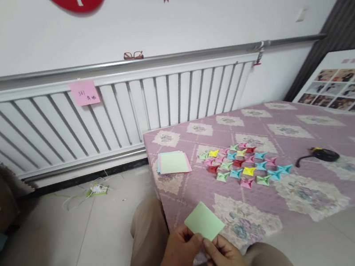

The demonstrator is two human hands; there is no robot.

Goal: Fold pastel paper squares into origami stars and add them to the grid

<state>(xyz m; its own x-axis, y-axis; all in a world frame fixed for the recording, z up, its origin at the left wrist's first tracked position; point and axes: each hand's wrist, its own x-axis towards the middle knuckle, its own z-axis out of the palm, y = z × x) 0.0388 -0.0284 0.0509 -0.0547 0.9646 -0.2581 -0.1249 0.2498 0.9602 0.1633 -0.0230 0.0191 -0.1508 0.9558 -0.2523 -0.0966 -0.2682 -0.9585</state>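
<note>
A pale green square of paper is held up near the table's front edge, one corner pointing away from me. My left hand pinches it at the left and lower edge, thumb on top. Close beside it, my right hand grips the near corner between thumb and fingers. The fingers underneath are partly hidden. Beyond the hands, a stack of coloured paper squares lies on the table with a light green sheet on top. To its right sit several small folded paper shapes in green, yellow, pink, blue and red, set out in rows.
A purple floral cloth covers the table. At the right lies a black object with a strap. A white radiator stands behind, with glasses on the pipe above. A power strip with cables rests on the floor.
</note>
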